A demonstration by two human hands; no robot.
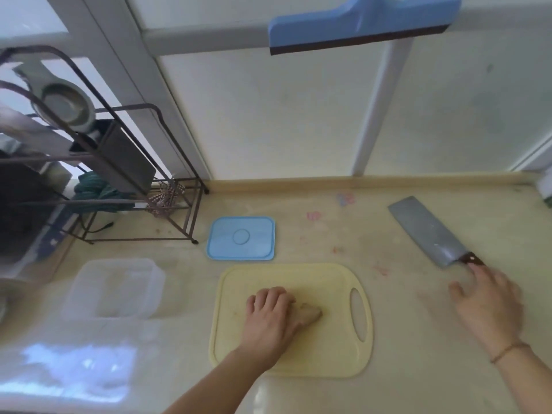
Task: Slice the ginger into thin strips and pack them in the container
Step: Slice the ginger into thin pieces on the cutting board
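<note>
On the near middle of the table [418, 369], head view: a pale yellow cutting board [298, 354] lies with its handle slot toward the right edge. The ginger [309, 312] rests on the board's centre, its long axis running roughly left to right, the exposed tapered end pointing toward the handle slot; the other end is hidden. The left hand [270, 309] covers that end, fingers curled over the ginger and pinning it down. The right hand [490, 297] is relaxed and holds nothing, fingertips touching or just short of the dark handle of the cleaver [430, 231], which lies flat near the right edge, blade angled toward the far edge. A clear container [115, 288] stands open near the left edge; its blue lid [241, 238] lies just beyond the board's far edge. A wire rack [119, 174] occupies the far left corner.

Judged risks: the cleaver handle, taken only by the fingertips, could slip or swing as it lifts; the rounded ginger may roll under the blade unless laid on a flat side; the left fingers sit close to the end to be cut; and the board may skid on the smooth table. The container stands well apart from the board, so strips could scatter in transfer.
</note>
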